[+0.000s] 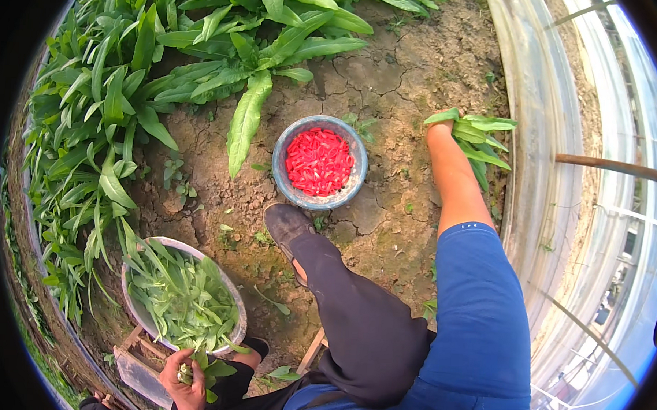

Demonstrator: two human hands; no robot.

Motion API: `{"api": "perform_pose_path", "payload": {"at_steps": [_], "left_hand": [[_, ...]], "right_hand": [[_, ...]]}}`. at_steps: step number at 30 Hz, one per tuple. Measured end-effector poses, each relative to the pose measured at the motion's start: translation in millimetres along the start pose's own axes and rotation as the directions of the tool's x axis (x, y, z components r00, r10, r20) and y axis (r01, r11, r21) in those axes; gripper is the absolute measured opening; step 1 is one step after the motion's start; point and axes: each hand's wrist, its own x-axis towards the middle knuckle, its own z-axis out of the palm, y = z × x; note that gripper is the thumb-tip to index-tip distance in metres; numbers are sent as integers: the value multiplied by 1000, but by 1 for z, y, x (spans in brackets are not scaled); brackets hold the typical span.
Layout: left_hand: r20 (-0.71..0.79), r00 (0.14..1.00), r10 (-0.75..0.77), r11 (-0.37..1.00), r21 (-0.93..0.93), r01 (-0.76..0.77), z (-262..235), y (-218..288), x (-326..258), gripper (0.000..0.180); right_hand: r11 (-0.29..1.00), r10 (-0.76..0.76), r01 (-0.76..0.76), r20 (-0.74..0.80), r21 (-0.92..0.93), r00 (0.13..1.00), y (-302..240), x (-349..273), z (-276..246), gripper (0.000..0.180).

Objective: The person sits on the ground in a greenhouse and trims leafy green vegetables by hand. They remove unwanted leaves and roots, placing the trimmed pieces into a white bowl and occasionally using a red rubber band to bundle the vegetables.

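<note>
1. Lettering first: small pale marks sit on the cuff of the blue sleeve (482, 307), too tiny to read.
2. Underneath, it's bare brown soil (400, 76), cracked and dotted with small weeds; tall leafy plants (91, 107) crowd its left and upper edges, and pale plastic sheeting (544, 141) walls off its right.
3. And here's the left hand (176, 387), clamped on a bunch of stems (185, 374), just beyond the lower edge of the oval basin (242, 318)!
4. That basin is heaped with loose green leaves (185, 287), long and slender.
5. Over by the soil's right edge, the right hand (442, 126) is at a spray of broad, bright leaves (471, 130); they hide its fingers, so I can't tell its grip. The hands are well apart.
6. Between them, a round blue-rimmed bowl (279, 162) of vivid red pieces (320, 162) rests on the soil.
</note>
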Motion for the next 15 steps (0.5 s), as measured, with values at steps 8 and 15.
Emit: {"api": "perform_pose_path", "payload": {"at_steps": [8,15], "left_hand": [[5,994,111,994,18,-111,-2,11,-1,26],[-39,994,103,994,28,-102,-5,18,-10,26]], "right_hand": [[998,57,-56,36,-16,998,-10,14,18,13],[943,172,-148,-57,299,983,-15,-13,57,22]]}}
